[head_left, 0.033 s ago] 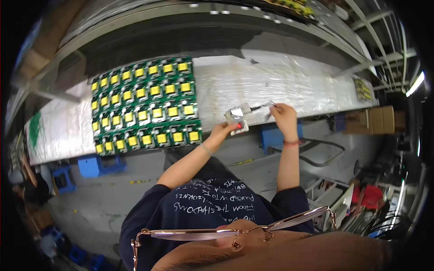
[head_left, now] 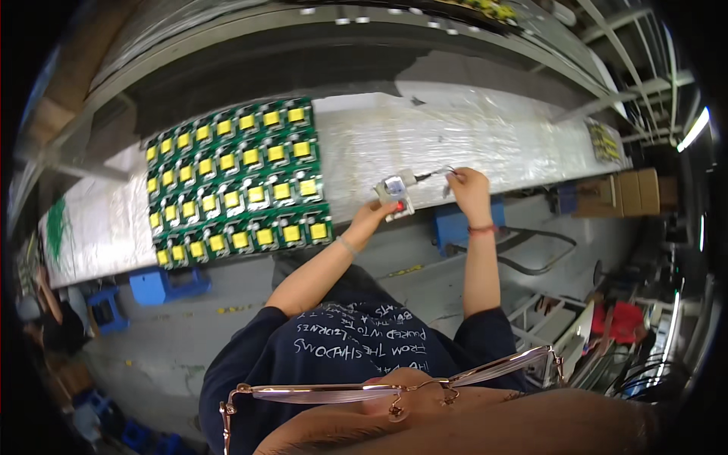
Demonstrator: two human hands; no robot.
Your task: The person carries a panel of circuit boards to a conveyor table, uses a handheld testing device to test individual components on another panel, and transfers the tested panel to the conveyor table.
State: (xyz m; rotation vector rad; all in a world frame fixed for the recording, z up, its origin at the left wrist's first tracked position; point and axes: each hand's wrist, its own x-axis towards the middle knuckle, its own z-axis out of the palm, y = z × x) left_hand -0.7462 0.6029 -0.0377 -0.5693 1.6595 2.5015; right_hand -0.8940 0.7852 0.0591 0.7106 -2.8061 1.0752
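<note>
My left hand (head_left: 367, 221) is closed round a small whitish box-shaped device (head_left: 395, 188) with a shiny top and a red spot, at the table's near edge. The thumb lies close to the red spot. From the device's right end a thin dark cable (head_left: 426, 176) runs over to my right hand (head_left: 470, 189). There the fingertips pinch the cable's thin loose ends. What exactly lies between those fingertips is too small to make out. To the left of both hands, green circuit boards (head_left: 250, 176) with yellow block components lie in rows on the table.
Clear plastic film covers the long white table (head_left: 523, 140). More boards (head_left: 604, 142) lie at its far right end. Blue stools (head_left: 163, 282) stand under the near edge, cardboard boxes (head_left: 635, 192) at the right. A person (head_left: 61, 315) is at the far left.
The table and boards sit slightly farther left in the picture. Both hands keep the same hold on the device and the cable.
</note>
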